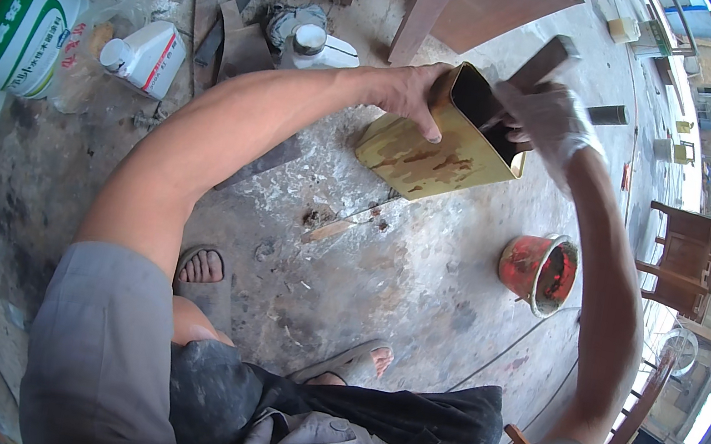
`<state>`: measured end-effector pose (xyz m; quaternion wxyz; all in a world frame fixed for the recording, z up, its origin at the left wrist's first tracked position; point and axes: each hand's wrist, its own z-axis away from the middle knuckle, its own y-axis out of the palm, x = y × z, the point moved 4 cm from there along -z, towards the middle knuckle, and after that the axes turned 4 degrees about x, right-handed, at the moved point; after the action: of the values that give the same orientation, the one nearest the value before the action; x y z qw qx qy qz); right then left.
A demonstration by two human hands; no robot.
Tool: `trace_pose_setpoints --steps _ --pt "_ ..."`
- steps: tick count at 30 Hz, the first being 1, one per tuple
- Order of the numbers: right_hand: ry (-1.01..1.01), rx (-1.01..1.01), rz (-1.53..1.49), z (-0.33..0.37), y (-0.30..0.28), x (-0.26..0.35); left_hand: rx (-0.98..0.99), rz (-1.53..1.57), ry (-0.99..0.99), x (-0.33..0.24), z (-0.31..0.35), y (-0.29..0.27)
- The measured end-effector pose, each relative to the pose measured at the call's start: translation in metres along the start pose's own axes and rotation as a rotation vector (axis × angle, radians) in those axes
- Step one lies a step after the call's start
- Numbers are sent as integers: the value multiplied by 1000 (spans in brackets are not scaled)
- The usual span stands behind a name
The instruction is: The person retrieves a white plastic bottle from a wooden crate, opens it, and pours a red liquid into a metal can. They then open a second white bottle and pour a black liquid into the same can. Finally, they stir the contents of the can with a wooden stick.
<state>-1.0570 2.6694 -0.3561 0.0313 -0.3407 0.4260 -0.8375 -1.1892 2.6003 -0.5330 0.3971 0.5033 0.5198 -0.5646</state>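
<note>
My bare left hand (415,100) grips the upper rim of a tall, rectangular yellow tin can (438,163), thumb outside. The can leans to the right over the floor and has brown stains down its side. At its open mouth is my right hand (550,122), in a thin translucent glove and blurred by motion. Its fingers are closed around a dark flat stick-like tool (545,62), whose kind I cannot make out. A dark bar end (608,116) sticks out beyond the glove; whether it belongs to the same tool is unclear. The can's contents are hidden in shadow.
A red-stained bucket (539,270) stands right of the can. A thin wooden stick (341,226) lies on the stained floor (343,303). At left are a white jug (146,57) and a green-and-white pail (26,30). Brown boards (498,9) stand behind; a wooden chair (685,262) is far right.
</note>
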Motion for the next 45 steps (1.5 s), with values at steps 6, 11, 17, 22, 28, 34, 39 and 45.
trace_pose_setpoints --steps 6,11,17,22,28,34,39,45 --pt "-179 -63 -207 -7 -1 16 25 31 -60 -10 -5 0" --pt "-75 -38 28 -20 1 6 -14 80 -83 2 -11 -9" --pt "-344 -273 -286 22 -58 9 -37 54 -69 11 -17 -16" --pt "-365 -511 -270 67 -105 -8 -8 70 -102 12 -27 -19" --pt "-429 -763 -171 133 -154 -60 56 122 -76 10 -40 -22" --pt "-339 -935 -181 195 -190 -144 81 81 -106 17 -50 -28" --pt "-448 -883 -511 209 -150 -179 64 41 -129 21 -52 -35" --pt "-319 -863 -572 188 -86 -231 48 42 -155 16 -51 -35"
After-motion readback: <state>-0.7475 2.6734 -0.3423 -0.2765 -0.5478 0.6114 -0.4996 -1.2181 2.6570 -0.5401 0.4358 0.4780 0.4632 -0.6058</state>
